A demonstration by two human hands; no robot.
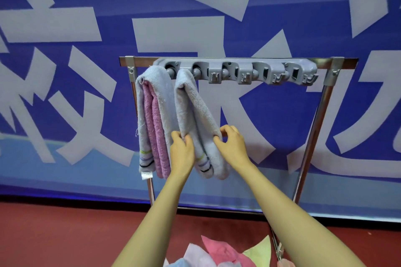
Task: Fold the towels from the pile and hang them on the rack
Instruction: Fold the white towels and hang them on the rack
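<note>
Head view: at the rack's [238, 70] left end a grey-and-pink towel [152, 119] hangs folded. Just right of it a grey towel [195, 110] hangs from the next hook. The left hand [182, 151] pinches its left edge and the right hand [233, 147] pinches its right edge. The pile [227, 253] lies on the floor [65, 234] below.

Banner: a blue banner [282, 115] spreads as a backdrop beyond the left hand [182, 149] and right hand [233, 145].
Lettering: large white characters [50, 24] above and to either side of both hands.
Lower band: a paler blue strip [65, 171] below hand level.
Floor: red floor [65, 234], low, left of the left hand.
</note>
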